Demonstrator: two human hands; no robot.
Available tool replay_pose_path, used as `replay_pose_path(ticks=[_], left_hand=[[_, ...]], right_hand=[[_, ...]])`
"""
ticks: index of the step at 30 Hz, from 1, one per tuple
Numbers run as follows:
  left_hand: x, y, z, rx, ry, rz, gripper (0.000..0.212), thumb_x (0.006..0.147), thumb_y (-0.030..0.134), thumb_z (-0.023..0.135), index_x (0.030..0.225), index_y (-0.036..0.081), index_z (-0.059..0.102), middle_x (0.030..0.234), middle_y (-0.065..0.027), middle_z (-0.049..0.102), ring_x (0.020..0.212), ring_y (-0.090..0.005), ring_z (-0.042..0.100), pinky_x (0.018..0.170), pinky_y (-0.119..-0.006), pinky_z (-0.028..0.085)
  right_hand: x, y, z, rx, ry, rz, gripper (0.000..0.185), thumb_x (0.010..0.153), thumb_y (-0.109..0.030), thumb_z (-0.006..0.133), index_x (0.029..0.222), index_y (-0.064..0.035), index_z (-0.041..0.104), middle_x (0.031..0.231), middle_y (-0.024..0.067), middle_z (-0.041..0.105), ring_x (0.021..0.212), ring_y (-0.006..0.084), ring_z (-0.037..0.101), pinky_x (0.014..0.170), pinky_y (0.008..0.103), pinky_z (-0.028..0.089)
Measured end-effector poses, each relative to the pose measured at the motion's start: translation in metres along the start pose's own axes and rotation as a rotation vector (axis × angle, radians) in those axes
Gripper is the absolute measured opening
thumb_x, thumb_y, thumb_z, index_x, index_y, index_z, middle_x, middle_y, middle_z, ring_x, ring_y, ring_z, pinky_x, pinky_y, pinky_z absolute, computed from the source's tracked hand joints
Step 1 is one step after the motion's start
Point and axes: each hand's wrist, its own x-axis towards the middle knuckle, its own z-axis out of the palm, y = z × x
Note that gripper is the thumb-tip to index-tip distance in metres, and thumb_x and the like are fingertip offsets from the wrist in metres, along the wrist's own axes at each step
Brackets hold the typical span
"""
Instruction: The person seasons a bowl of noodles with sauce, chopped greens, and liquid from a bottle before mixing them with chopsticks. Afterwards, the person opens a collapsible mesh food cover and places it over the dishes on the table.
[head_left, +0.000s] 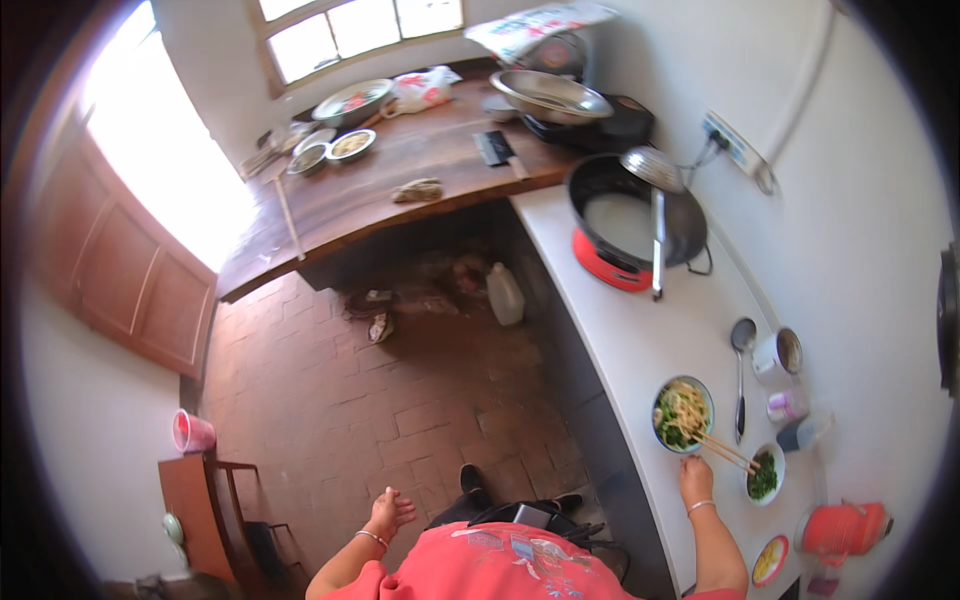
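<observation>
On the white counter stands a bowl of noodles with green vegetables (682, 414), and a pair of wooden chopsticks (726, 450) reaches from it over a bowl of chopped greens (763, 476). My right hand (697, 478) is at the near edge of the noodle bowl, its fingers curled; whether it grips the rim cannot be told. My left hand (392, 511) hangs over the brick floor, fingers apart, holding nothing. A ladle (741, 375) lies beyond the bowls. Farther along the counter, a skimmer (658, 225) rests across a black wok (637, 214) on a red cooker base.
A wooden table (360, 202) bears a cleaver (495, 150), several bowls and a steel basin (551, 96). Jars stand along the wall at right, with a red thermos-like container (844, 529) and a small dish (770, 561). A plastic jug (505, 294) stands under the table. A wooden cabinet (196, 517) is at left.
</observation>
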Motion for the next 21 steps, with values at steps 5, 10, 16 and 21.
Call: replay_pose_path(ticks=[5,10,16,21], left_hand=[[0.015,0.005,-0.06,-0.103,0.082,0.006,0.049,0.097,0.043,0.036,0.126,0.003,0.035,0.114,-0.0227,0.051,0.102,-0.0363,0.056,0.08,-0.05,0.053],[0.027,-0.004,-0.111,-0.211,0.151,0.013,0.049,0.098,0.043,0.035,0.126,0.002,0.035,0.115,-0.0225,0.05,0.1,-0.0364,0.057,0.079,-0.051,0.053],[0.044,0.004,-0.12,-0.205,0.123,-0.07,0.049,0.098,0.041,0.034,0.127,0.001,0.034,0.12,-0.0239,0.049,0.103,-0.0369,0.056,0.081,-0.051,0.053],[0.038,0.046,-0.1,-0.226,0.054,0.01,0.053,0.098,0.041,0.035,0.13,-0.001,0.034,0.123,-0.0258,0.048,0.108,-0.0386,0.055,0.085,-0.049,0.052]], right_hand=[[-0.009,-0.008,0.017,-0.035,0.027,0.349,0.002,0.071,-0.004,0.059,0.072,-0.0014,0.059,0.067,0.0182,0.06,0.065,0.0355,0.06,0.06,0.0414,0.05],[-0.013,-0.052,0.024,0.423,-0.128,0.789,0.007,0.079,-0.005,0.06,0.075,0.0005,0.057,0.063,0.0101,0.059,0.06,0.0235,0.063,0.055,0.0342,0.053],[0.089,-0.28,-0.066,1.425,-0.388,0.355,0.005,0.083,0.0,0.058,0.087,-0.0004,0.056,0.075,0.0093,0.058,0.065,0.0173,0.058,0.06,0.0312,0.053],[0.162,-0.463,-0.177,1.731,-0.772,-0.393,0.009,0.082,0.0,0.065,0.085,-0.003,0.058,0.076,0.012,0.058,0.067,0.0189,0.059,0.055,0.0294,0.051]])
